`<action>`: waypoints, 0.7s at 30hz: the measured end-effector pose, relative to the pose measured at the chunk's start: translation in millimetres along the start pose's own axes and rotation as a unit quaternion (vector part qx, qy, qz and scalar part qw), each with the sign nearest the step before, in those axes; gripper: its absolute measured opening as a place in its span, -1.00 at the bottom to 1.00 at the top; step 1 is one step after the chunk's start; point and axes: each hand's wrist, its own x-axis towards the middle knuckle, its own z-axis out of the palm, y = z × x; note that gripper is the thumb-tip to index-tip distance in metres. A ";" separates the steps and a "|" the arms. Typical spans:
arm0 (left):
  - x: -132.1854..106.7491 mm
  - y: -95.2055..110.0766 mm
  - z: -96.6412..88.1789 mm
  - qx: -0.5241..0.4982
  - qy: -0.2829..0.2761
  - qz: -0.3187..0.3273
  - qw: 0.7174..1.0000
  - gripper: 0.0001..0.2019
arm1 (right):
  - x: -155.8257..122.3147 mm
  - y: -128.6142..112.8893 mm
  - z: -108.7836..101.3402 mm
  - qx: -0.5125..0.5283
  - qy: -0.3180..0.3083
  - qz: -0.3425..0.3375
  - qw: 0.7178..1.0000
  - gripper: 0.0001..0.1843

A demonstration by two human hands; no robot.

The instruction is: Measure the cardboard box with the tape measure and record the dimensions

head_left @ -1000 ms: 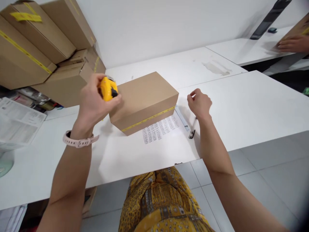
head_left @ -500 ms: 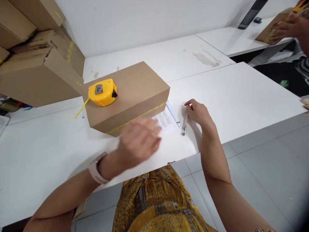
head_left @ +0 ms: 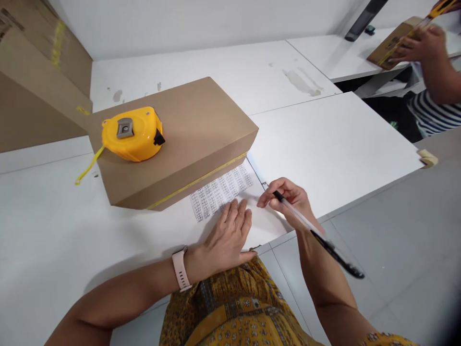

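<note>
My left hand [head_left: 226, 238] lies flat with fingers stretched out on a sheet of paper [head_left: 225, 190] bearing rows of small dark marks. Between the fingers of my right hand [head_left: 288, 199] is a clear pen [head_left: 306, 223] with black ends, tilted with its rear end toward me. A closed cardboard box [head_left: 194, 120] rests partly over the paper, a strip of yellow tape along its side. On top of the box sits a yellow tape measure [head_left: 133, 133], its short blade end hanging out at the left.
Large cardboard boxes [head_left: 36, 96] stand at the left against the wall. Across to the right, another person's hand [head_left: 421, 45] holds a small box [head_left: 392, 43] on an adjoining table. A dark upright object [head_left: 366, 20] stands behind. The white table [head_left: 324, 139] ends at its front edge near my body.
My right hand has lifted the pen off the table and moved nearer to me. My left hand has come down flat onto the paper. The view has shifted closer.
</note>
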 end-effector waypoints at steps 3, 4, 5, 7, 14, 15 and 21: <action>1.3 1.4 -0.1 0.005 0.001 -0.005 1.000 -0.03 | 1.3 12.8 16.1 -0.044 0.046 0.006 0.998 -0.62; 1.8 1.9 -0.3 0.009 0.002 -0.007 1.000 -0.03 | 3.5 16.8 19.3 -0.059 0.070 0.008 0.996 -0.57; 2.4 2.4 -0.5 0.012 0.002 -0.008 1.000 -0.04 | 6.2 20.2 21.6 -0.073 0.091 0.010 0.993 -0.53; 3.6 3.1 -1.3 0.017 -0.002 -0.010 1.000 -0.05 | 11.6 24.6 23.8 -0.095 0.115 0.006 0.989 -0.55; 5.4 4.7 -3.1 0.028 -0.008 -0.011 1.000 -0.05 | 18.5 24.1 23.6 -0.088 0.069 0.030 0.993 -0.69; 5.5 4.8 -2.9 0.026 -0.006 -0.009 1.000 -0.04 | 18.3 24.4 24.0 -0.090 0.061 0.033 0.994 -0.67; 6.0 4.7 -1.8 -0.007 -0.017 -0.014 1.000 -0.08 | 20.1 25.9 27.4 -0.189 0.089 -0.004 0.978 -0.62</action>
